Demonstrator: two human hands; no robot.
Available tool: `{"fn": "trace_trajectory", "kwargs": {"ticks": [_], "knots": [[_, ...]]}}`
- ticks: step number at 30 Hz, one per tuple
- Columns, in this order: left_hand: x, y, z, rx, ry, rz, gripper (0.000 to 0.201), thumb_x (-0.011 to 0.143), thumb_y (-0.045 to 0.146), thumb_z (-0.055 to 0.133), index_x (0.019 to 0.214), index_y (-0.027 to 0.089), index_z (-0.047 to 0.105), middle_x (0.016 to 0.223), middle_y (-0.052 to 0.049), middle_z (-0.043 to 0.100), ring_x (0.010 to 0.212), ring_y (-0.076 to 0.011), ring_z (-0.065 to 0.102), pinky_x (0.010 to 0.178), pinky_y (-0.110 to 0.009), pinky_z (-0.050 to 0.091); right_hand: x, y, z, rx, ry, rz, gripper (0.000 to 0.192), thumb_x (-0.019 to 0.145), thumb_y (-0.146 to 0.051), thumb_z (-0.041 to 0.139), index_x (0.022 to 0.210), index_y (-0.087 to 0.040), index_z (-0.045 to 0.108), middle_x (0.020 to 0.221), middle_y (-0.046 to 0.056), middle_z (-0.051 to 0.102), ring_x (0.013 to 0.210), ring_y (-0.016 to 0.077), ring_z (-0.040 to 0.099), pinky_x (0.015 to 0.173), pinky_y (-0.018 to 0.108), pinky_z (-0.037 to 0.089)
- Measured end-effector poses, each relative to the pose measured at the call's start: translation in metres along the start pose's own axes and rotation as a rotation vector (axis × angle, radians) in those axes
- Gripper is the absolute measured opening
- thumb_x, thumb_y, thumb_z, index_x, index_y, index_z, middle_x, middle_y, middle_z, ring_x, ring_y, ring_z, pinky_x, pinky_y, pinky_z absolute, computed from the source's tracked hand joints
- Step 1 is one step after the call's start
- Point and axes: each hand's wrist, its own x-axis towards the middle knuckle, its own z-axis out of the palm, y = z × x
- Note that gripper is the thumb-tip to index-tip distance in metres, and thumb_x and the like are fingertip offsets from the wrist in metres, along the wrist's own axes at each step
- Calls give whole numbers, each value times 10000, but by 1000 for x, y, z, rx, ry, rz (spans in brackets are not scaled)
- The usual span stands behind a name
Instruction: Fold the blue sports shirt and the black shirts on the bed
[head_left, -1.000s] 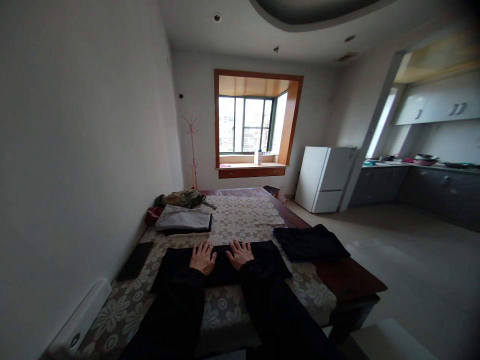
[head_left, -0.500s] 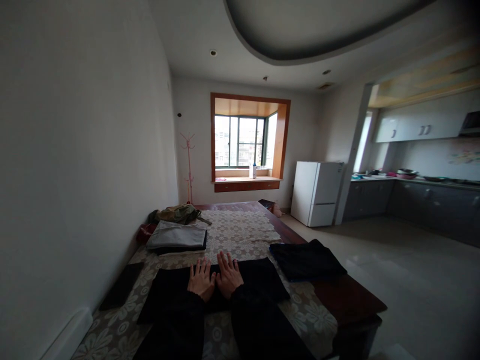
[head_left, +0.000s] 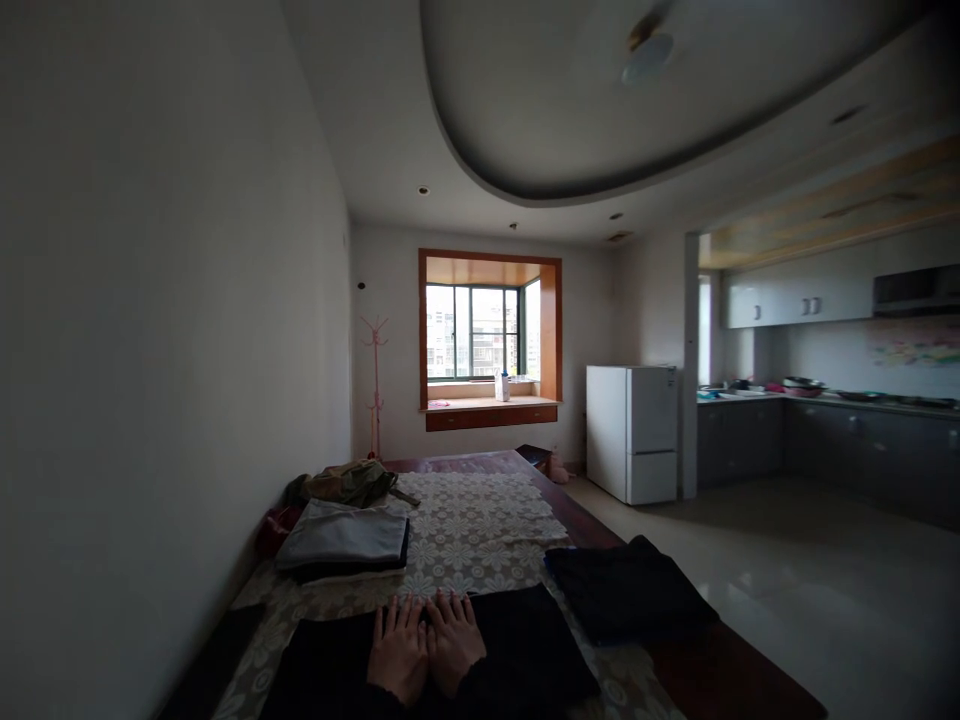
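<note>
Both hands lay flat and released, fingers stretched forward, side by side and touching at the thumbs' edge. The left hand (head_left: pixel 397 652) and the right hand (head_left: pixel 454 645) pressed palm-down on a black folded garment (head_left: pixel 517 650) that spread out under them and to either side on the desk (head_left: pixel 480 520), which wore a flowered lace cloth. Beyond the left hand, further up the desk, sat a grey folded stack (head_left: pixel 341 540). Off to the right of the right hand lay another dark folded pile (head_left: pixel 626 595), near the desk's edge.
</note>
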Motion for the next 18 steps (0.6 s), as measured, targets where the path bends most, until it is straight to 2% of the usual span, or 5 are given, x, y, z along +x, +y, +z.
{"fn": "trace_trajectory", "kwargs": {"ticks": [7,12,18], "knots": [[-1,2,-2,23,10,-14,578,966,349,267,1521,326,426,1589,-12,443,1511,-277,325,1245,-562,187,2,8,9,49,28,-14,501,1012,-444,333,1471,-373,521,1575,13,440,1479,305,365,1232,530,215],[-1,5,-1,38,16,-33,589,965,349,245,1524,301,425,1584,-11,449,1514,-253,318,1250,-534,191,6,13,14,51,28,-23,561,994,-394,321,1534,-296,441,1566,40,449,1473,303,374,1228,525,242],[-1,5,-2,14,0,-45,599,966,364,233,1543,297,381,1599,-10,423,1521,-246,299,1254,-523,185,8,18,16,30,1,-29,569,953,-367,366,1513,-354,466,1565,4,442,1464,286,392,1219,502,281]]}}
